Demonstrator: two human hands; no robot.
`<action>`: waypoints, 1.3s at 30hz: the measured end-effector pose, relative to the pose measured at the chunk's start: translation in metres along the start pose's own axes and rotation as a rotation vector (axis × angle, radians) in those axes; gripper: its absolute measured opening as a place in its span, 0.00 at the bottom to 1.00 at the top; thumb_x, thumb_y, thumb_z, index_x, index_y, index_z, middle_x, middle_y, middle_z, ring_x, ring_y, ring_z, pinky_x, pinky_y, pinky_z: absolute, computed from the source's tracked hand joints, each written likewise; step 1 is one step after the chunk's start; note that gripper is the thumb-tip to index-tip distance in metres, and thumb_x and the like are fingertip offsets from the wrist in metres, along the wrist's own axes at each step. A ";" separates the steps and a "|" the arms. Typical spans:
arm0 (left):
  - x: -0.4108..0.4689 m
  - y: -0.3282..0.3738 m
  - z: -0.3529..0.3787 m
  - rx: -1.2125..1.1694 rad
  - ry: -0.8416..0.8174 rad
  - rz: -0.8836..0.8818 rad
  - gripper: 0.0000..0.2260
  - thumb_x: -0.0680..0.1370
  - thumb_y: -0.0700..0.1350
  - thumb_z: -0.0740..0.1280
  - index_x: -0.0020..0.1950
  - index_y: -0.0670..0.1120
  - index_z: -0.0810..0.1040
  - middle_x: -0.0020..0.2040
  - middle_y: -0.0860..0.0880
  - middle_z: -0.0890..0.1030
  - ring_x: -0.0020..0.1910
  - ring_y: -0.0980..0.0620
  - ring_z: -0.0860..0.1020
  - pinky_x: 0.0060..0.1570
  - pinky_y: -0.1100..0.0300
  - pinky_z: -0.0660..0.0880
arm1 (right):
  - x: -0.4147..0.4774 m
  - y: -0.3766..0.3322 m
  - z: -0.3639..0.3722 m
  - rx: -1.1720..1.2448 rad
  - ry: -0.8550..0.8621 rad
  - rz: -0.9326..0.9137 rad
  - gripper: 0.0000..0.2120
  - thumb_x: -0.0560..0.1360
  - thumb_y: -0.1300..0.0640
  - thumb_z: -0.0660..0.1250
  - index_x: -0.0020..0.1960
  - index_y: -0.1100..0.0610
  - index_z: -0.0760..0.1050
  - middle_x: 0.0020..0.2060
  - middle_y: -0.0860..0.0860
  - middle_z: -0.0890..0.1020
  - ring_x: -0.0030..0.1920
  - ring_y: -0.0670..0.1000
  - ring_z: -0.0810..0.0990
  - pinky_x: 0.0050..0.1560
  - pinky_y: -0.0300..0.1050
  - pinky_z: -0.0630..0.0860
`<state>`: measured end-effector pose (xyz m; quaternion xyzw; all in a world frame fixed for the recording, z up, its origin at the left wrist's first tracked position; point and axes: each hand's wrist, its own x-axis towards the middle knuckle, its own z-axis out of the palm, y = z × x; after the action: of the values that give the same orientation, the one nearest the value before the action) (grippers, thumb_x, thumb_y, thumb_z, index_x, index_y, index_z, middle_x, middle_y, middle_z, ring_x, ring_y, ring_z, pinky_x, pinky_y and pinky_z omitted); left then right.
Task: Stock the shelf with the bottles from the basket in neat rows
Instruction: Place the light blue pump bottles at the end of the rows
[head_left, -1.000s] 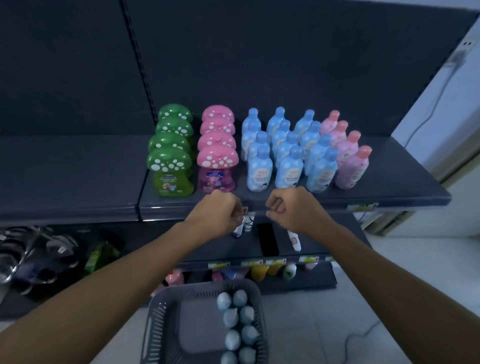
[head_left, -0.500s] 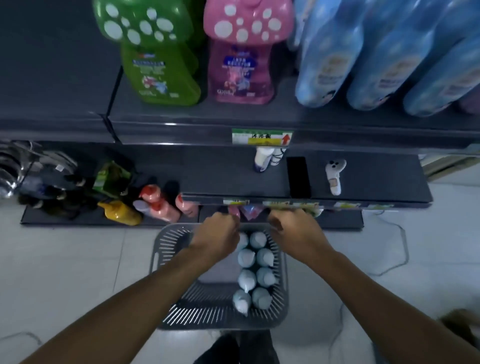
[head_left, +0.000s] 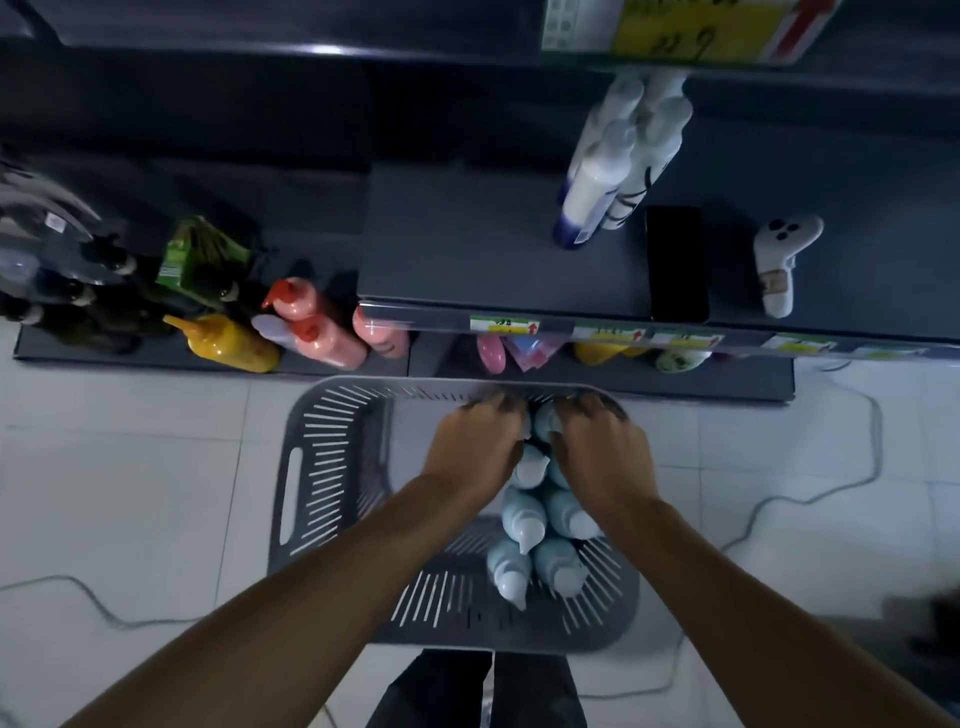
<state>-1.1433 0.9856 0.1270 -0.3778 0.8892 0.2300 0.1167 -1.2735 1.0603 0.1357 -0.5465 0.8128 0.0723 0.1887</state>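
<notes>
The head camera looks steeply down, close above the left hand (head_left: 475, 447) and right hand (head_left: 597, 452). The basket (head_left: 332, 467) lies beneath them, a lower shelf (head_left: 467, 249) just beyond.

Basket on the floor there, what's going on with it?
A person is leaning over the grey basket, which sits on the floor in front of the shelf. The left hand and the right hand are both down at the far end of a double row of pale blue bottles packed in it. The fingers are blurred, so a grip can't be confirmed. No bottle is out of the basket yet.
</notes>
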 end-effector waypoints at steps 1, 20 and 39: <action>0.001 0.000 0.002 0.018 -0.004 0.002 0.15 0.79 0.47 0.66 0.65 0.47 0.75 0.63 0.47 0.77 0.57 0.42 0.80 0.53 0.49 0.78 | 0.001 -0.002 0.001 -0.007 0.000 -0.001 0.10 0.73 0.60 0.71 0.54 0.58 0.82 0.50 0.56 0.83 0.51 0.59 0.82 0.47 0.49 0.79; 0.007 -0.004 0.001 0.154 -0.019 0.016 0.10 0.77 0.42 0.68 0.58 0.46 0.82 0.57 0.46 0.79 0.51 0.41 0.81 0.46 0.53 0.74 | 0.003 0.000 0.006 0.041 0.033 0.057 0.09 0.76 0.60 0.66 0.55 0.57 0.80 0.54 0.55 0.81 0.51 0.57 0.82 0.45 0.46 0.76; -0.049 0.032 -0.144 0.280 0.036 0.067 0.14 0.72 0.46 0.75 0.55 0.43 0.80 0.53 0.41 0.81 0.52 0.36 0.81 0.42 0.51 0.72 | -0.049 -0.006 -0.136 0.153 0.098 0.048 0.10 0.67 0.53 0.73 0.48 0.53 0.82 0.43 0.56 0.82 0.48 0.60 0.81 0.40 0.44 0.70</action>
<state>-1.1380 0.9635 0.2804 -0.3321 0.9266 0.1005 0.1447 -1.2831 1.0560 0.2801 -0.5138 0.8369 -0.0121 0.1882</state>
